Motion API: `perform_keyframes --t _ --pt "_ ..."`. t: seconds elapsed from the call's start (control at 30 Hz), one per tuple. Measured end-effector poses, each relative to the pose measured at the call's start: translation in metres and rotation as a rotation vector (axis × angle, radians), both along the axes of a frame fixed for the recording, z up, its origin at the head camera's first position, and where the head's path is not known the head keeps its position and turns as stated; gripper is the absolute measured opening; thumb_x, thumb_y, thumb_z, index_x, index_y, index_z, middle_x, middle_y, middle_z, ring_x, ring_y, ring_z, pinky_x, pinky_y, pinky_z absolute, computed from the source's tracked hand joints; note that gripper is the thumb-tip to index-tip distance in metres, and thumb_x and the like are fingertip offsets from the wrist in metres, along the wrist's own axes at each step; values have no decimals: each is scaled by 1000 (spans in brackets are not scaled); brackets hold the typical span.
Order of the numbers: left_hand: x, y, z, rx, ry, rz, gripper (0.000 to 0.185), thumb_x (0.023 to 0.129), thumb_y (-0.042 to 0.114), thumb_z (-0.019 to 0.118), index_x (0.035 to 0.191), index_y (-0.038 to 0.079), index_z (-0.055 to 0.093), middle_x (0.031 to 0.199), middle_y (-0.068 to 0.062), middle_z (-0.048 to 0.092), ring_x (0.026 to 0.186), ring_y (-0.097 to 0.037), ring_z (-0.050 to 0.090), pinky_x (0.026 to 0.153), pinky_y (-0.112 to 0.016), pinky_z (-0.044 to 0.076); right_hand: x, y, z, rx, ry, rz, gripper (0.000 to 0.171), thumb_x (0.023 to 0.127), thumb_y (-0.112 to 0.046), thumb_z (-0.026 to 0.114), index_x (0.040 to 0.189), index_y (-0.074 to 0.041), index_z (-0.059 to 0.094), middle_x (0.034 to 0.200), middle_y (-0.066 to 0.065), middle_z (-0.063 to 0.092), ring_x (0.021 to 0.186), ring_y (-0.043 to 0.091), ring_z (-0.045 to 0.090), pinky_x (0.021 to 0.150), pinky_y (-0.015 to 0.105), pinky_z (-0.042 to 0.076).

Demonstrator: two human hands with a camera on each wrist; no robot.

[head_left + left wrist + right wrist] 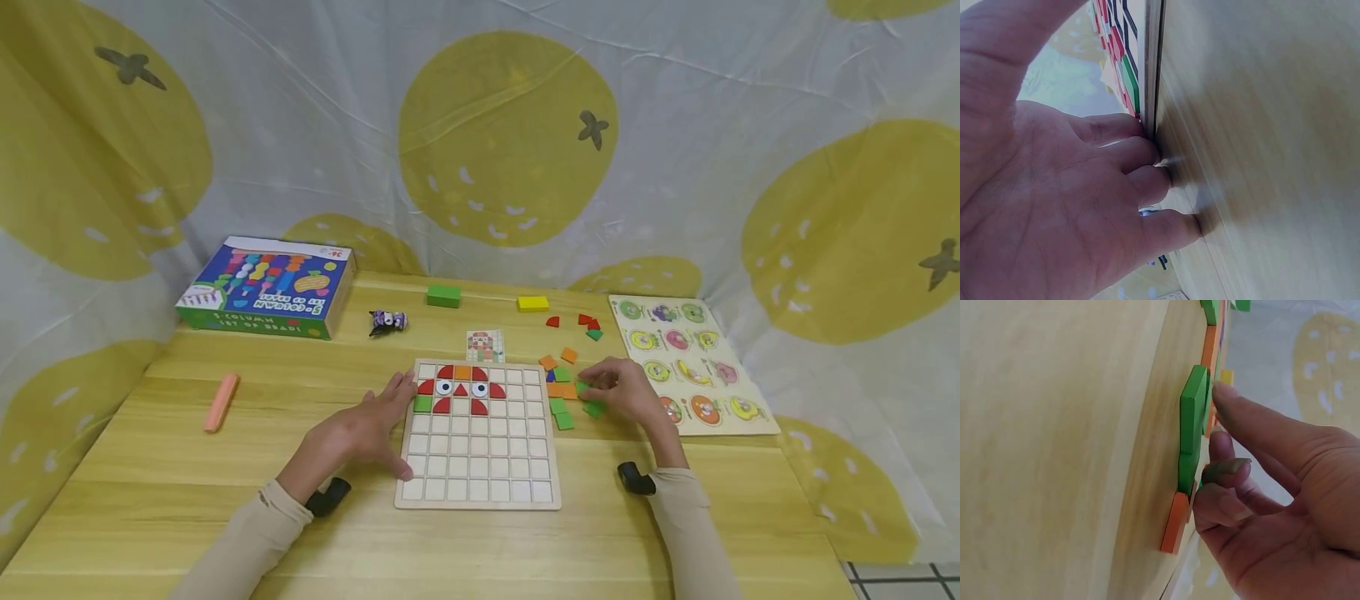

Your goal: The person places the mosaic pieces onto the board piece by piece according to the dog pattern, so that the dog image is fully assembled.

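My left hand point(367, 429) lies spread along the left side of a wooden grid board point(480, 492). Its thumb is over the lower left corner and its fingertips are by the upper left edge. In the left wrist view those fingers point(1172, 228) reach down to the tabletop beside the board's rim. Red pieces, two eye tiles, an orange tile point(462, 372) and a green tile point(422, 404) fill part of the board's upper rows. Right of the board, my right hand point(618, 387) pinches a green tile point(582, 388) among loose green and orange tiles.
A small picture card point(485, 343) lies behind the board. Farther back are a green block point(443, 296), a yellow block point(533, 303) and a small dark figure point(387, 322). A toy box point(266, 287) and an orange stick point(222, 402) lie left, a fruit puzzle board point(693, 362) right.
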State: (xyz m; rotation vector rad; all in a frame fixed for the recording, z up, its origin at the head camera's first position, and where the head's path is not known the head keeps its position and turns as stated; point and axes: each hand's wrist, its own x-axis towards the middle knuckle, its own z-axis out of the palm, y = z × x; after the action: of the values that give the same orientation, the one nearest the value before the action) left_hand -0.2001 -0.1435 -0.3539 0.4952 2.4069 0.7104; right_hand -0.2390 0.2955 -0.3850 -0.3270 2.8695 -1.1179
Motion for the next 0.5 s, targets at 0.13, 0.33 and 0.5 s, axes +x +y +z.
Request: perform_keyframes --t 0.13,0.33,0.5 --pt "0 0 1 4 0 -2 136 76 34 100 173 3 9 180 -24 -1 159 -61 6 123 -77 19 0 3 1 48 -3 12 18 88 -4 88 106 -1 84 90 8 71 75 18 54 67 27 46" --pt "0 1 3 10 4 -3 135 76 32 100 173 2 10 180 -23 -1 161 -57 5 124 -76 18 -2 3 3 94 -41 6 16 88 -5 89 102 -1 83 90 7 73 77 18 54 68 29 46" --pt "1 1 3 8 5 5 135 76 32 101 173 2 11 180 -22 0 162 -56 5 125 -76 18 -4 0 4 105 -98 -5 19 86 -7 91 100 1 81 91 8 74 77 18 54 67 28 46"
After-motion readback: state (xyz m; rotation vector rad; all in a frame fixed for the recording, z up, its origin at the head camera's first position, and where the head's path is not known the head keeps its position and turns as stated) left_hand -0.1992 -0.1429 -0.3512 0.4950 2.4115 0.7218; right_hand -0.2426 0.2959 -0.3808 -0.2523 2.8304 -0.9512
